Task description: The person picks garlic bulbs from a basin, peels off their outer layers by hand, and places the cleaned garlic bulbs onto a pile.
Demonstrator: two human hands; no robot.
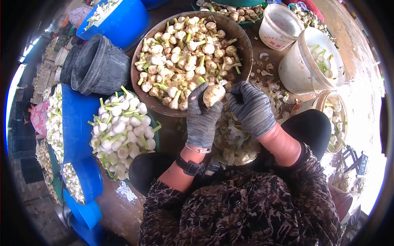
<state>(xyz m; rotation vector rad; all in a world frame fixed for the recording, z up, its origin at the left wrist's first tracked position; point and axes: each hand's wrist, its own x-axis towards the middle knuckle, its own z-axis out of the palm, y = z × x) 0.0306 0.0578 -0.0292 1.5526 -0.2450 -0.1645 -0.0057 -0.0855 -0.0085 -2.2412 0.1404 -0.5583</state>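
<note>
My left hand [203,119], in a grey knit glove, is closed around a garlic bulb [214,95] with brownish skin and a short green stem. My right hand [253,108], gloved alike, sits just right of the bulb with its fingers curled into a pinch. Whatever those fingers hold is hidden. Beyond both hands stands a wide round basin [247,67] heaped with unpeeled, soil-stained garlic bulbs [176,53]. To the left of my left hand, peeled white garlic bulbs [123,131] fill a green container. Loose garlic skins [234,143] lie in a pile below my hands.
White buckets [293,67] stand at the right, some holding garlic. A dark bucket [98,65] and blue tubs [78,123] line the left side. Another blue tub [127,24] is at the upper left. A person in pink [40,117] is at the far left.
</note>
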